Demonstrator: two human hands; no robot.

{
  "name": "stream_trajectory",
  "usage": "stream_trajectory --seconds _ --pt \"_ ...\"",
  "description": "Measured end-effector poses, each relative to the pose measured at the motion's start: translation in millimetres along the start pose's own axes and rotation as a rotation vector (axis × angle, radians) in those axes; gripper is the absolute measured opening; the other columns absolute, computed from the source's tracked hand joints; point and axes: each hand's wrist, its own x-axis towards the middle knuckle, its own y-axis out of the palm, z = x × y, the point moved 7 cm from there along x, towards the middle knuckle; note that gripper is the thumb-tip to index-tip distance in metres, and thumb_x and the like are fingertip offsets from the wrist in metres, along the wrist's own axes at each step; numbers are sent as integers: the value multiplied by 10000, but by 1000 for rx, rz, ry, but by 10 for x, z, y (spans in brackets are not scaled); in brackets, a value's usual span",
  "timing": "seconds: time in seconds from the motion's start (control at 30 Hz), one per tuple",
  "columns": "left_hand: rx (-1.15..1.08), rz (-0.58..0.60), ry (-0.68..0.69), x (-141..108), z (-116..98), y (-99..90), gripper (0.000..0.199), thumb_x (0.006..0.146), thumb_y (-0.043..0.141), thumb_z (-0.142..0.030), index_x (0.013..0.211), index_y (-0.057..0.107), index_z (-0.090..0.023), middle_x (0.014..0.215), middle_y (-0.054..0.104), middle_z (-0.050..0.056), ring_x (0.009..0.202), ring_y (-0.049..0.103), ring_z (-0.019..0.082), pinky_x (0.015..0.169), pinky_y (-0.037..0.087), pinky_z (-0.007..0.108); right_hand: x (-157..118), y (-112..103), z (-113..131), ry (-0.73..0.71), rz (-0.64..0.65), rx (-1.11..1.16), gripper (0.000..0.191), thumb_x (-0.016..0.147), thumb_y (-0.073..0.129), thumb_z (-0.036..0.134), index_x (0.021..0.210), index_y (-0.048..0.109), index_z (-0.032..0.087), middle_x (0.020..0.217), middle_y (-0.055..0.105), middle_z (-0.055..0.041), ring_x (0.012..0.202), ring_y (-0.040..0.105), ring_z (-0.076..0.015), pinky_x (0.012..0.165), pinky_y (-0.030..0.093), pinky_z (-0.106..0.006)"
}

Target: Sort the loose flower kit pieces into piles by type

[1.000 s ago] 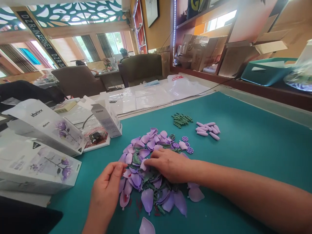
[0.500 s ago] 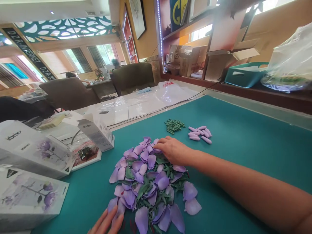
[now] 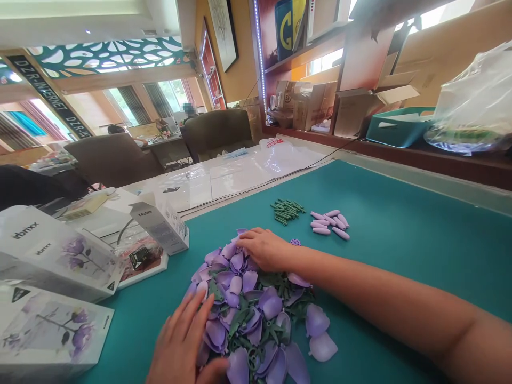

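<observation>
2 on purple petals (image 3: 271, 303), prob. plastic — L hand (image 3: 180, 341) | R hand (image 3: 264, 249)

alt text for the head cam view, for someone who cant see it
Seen from the wearer's head, a left hand and right hand touch a heap of purple petals and green plastic parts on a teal mat. Green stems and lilac buds lie beyond; white flower-printed boxes sit left.

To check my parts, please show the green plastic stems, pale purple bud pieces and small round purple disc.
Green plastic stems (image 3: 286, 212): head view, middle of pile.
Pale purple bud pieces (image 3: 328, 224): head view, middle of group.
Small round purple disc (image 3: 295, 242): head view, its centre.
</observation>
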Motion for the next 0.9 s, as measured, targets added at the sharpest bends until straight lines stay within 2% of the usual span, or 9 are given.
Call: stream_trajectory --seconds 0.1,0.17,0.27,0.4,0.47,0.57,0.67,0.77,0.9 --pt "22 115 -173 440 80 62 694 848 359 -623 1399 416 -204 1476 393 121 1334 373 326 1024 369 519 122 103 -52 46 18 -42 370 918 435 255 1272 529 206 1359 496 -124 1220 456 -279 952 393 -453" --pt "31 206 -260 669 116 134 750 854 325 -622 1397 406 -110 1478 373 165 1340 356 341 1031 352 532 110 134 -14 26 35 -41 371 924 432 286 1276 529 220 1369 485 -121 1240 441 -289 969 379 -485" --pt "24 270 -276 816 112 240 707 868 335 -582 1389 421 -112 1474 380 160 1336 370 325 1042 350 505 -11 115 74 -32 52 -16 334 936 414 317 1218 579 248 1352 494 -112 1207 473 -291 969 367 -523" --pt "15 238 -206 670 45 302 634 859 369 -588 1358 480 -213 1463 415 96 1317 402 322 1023 380 506 -209 61 152 -83 91 9 305 935 413 324 1162 609 266 1312 518 -100 1140 518 -286 929 389 -516" --pt "19 220 -135 554 -41 264 607 869 373 -574 1368 466 -241 1464 410 82 1311 413 316 1020 386 511 -286 30 186 -105 103 13 299 933 415 315 1158 604 260 1301 528 -99 1128 518 -287 911 393 -498" --pt "27 274 -61 418 -180 196 591 877 371 -564 1372 456 -253 1448 425 72 1307 422 308 1013 401 506 -374 -28 232 -135 97 17 284 936 412 297 1138 605 243 1266 559 -98 1102 524 -275 894 386 -467" --pt "26 275 -13 357 -285 126 576 870 394 -560 1359 471 -265 1397 490 72 1267 473 308 970 449 504 -422 -72 264 -161 107 41 254 939 412 265 1066 628 223 1151 622 -85 1049 550 -239 889 377 -428" --pt "5 216 5 346 -336 68 494 883 406 -509 1299 544 -280 1336 560 70 1209 534 300 936 481 502 -363 -126 274 -164 92 51 232 934 428 236 1001 649 210 1020 659 -70 989 573 -206 872 376 -379" --pt "-130 144 -68 377 -366 -80 418 881 419 -454 1182 646 -272 1304 596 74 1193 547 297 946 482 487 -40 -176 239 -80 23 -33 252 943 410 252 1014 647 207 999 660 -76 953 580 -211 805 397 -344"
